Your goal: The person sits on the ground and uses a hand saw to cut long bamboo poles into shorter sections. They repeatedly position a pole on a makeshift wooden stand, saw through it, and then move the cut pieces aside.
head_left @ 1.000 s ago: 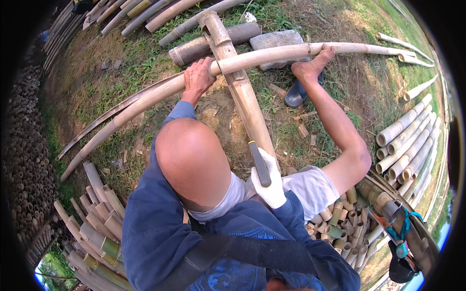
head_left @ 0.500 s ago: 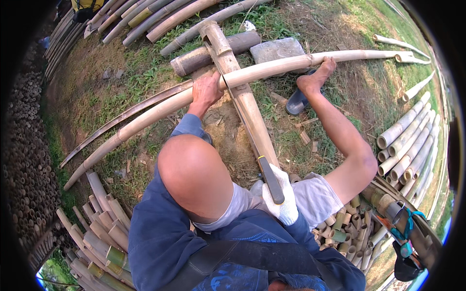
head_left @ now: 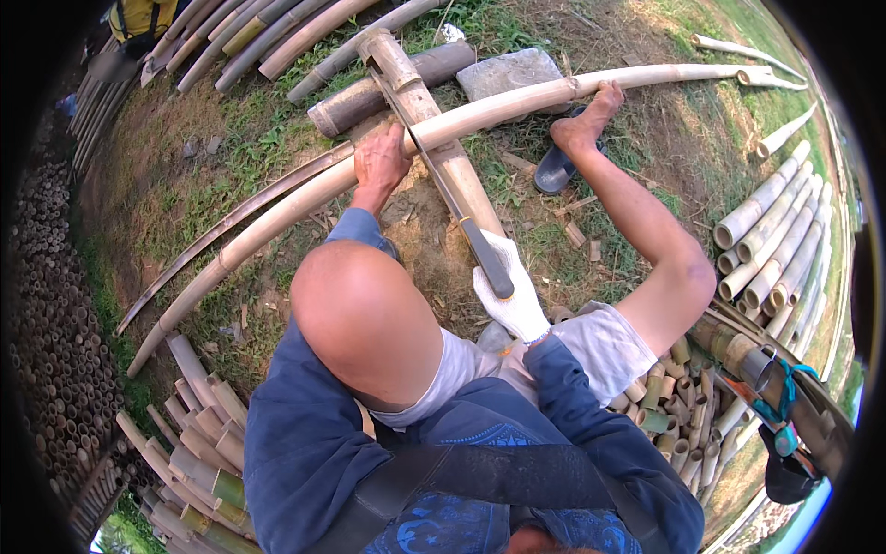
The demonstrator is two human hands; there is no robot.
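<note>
A long pale bamboo pole point(head_left: 281, 210) curves across the view, resting on a thicker bamboo support point(head_left: 466, 185). My bare left hand point(head_left: 380, 164) is wrapped round the pole, just left of the support. In a white glove, my right hand point(head_left: 513, 288) grips the dark handle of a handsaw point(head_left: 456, 210). The blade runs away from me and crosses the pole close to my left hand; how deep it sits in the bamboo cannot be made out. My bare right foot point(head_left: 591, 120) presses against the pole farther right. A thin brownish bamboo strip point(head_left: 208, 237) lies beside the pole's left part.
A dark bamboo log point(head_left: 346, 110) and a grey stone block point(head_left: 510, 74) lie beyond the pole. Bamboo poles point(head_left: 771, 212) are stacked at right. Short cut pieces point(head_left: 688, 420) are heaped beside me, with more bamboo point(head_left: 198, 443) at lower left. A dark sandal point(head_left: 556, 170) lies under my foot.
My right hand has pushed the saw forward, away from my body, so more blade extends past the pole. My left hand still grips the pole. The whole view has shifted slightly.
</note>
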